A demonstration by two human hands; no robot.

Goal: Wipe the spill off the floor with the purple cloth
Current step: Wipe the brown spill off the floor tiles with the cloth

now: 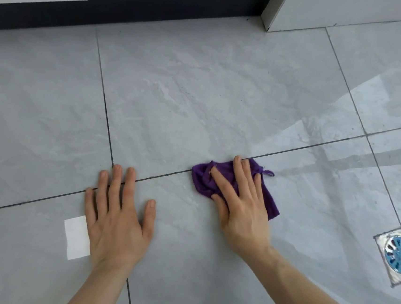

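A small purple cloth [203, 179] lies bunched on the grey tiled floor [214, 101], just below a grout line. My right hand [239, 198] presses flat on top of it, fingers spread, covering its middle. My left hand [117, 215] rests palm down on bare tile to the left, fingers apart, holding nothing. Faint wet streaks [164, 89] show on the tile beyond the cloth; no distinct puddle is visible.
A white paper slip [76, 237] lies beside my left hand. A floor drain [400, 255] with a blue grate sits at the lower right. A cabinet with a dark toe-kick [117, 9] runs along the far edge, and a white panel [327, 0] stands at the upper right.
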